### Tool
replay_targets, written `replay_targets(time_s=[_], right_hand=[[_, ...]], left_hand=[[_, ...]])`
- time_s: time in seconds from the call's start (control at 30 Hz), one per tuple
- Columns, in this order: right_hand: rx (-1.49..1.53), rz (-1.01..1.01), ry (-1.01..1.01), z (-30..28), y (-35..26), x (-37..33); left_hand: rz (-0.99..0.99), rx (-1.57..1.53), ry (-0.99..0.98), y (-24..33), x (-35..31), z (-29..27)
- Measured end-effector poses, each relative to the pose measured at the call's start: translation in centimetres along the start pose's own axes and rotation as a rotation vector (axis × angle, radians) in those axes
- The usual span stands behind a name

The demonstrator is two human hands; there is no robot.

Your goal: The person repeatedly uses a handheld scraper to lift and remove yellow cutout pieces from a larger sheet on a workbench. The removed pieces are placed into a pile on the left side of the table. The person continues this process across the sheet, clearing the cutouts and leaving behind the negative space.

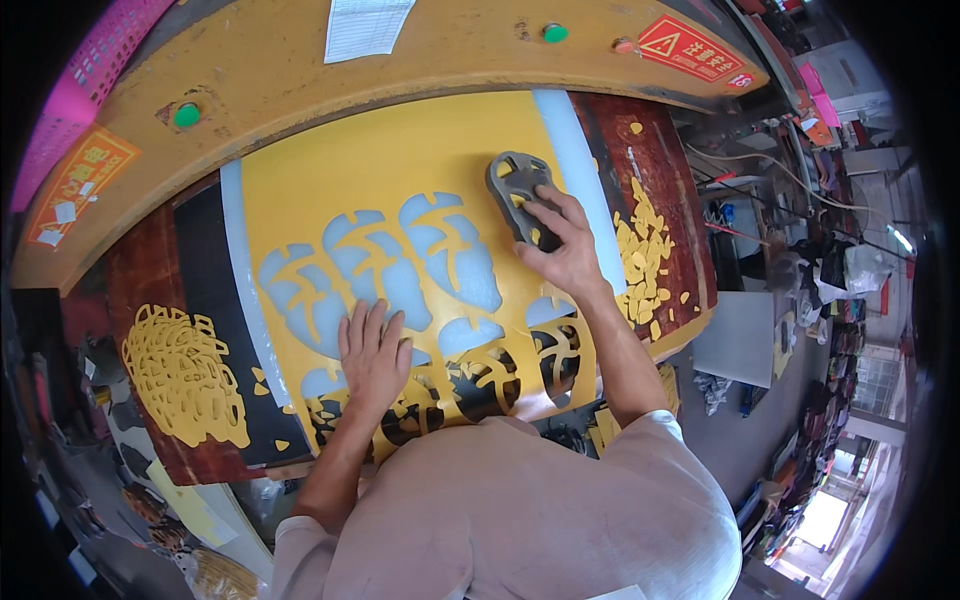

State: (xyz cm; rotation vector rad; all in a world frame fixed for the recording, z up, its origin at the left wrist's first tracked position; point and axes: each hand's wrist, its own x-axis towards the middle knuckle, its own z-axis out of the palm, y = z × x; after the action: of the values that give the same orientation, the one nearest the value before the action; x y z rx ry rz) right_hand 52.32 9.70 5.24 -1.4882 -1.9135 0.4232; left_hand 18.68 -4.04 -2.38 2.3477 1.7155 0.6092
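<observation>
A large yellow sheet [390,150] lies over a pale blue-white board [572,135], with several sole-shaped cut-outs through it. My left hand [375,352] rests flat on the sheet just below these holes, its fingers stretched out. At the sheet's right side, my right hand [562,245] grips the edge of a dark sole-shaped cutting die [512,180]. The die lies on uncut yellow material, and yellow shows through its openings. The near edge of the sheet, full of cut-outs, hangs toward my body.
Cut yellow pieces are heaped [185,380] at the left; small yellow scraps [645,250] lie scattered at the right. Across the back runs a yellow machine beam [300,90] with green buttons [555,33] and warning labels. A pink basket [95,75] is at the far left.
</observation>
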Motion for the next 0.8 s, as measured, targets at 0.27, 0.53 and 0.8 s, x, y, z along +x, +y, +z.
replay_targets(time_s=[0.27,0.53,0.8], right_hand=[[0.143,0.06,-0.214,0.8,4.7,-0.8],[0.378,0.428,0.216,-13.5,5.5,-9.6],[0.481,0.262,0.321,-29.7,2.1,3.7]], left_hand=[[-0.074,-0.145,-0.013,0.5,0.8,-2.5],[-0.204,-0.477,-0.026,13.8,-7.4,-8.6],[-0.088,0.084,0.122,25.6,8.6,-7.9]])
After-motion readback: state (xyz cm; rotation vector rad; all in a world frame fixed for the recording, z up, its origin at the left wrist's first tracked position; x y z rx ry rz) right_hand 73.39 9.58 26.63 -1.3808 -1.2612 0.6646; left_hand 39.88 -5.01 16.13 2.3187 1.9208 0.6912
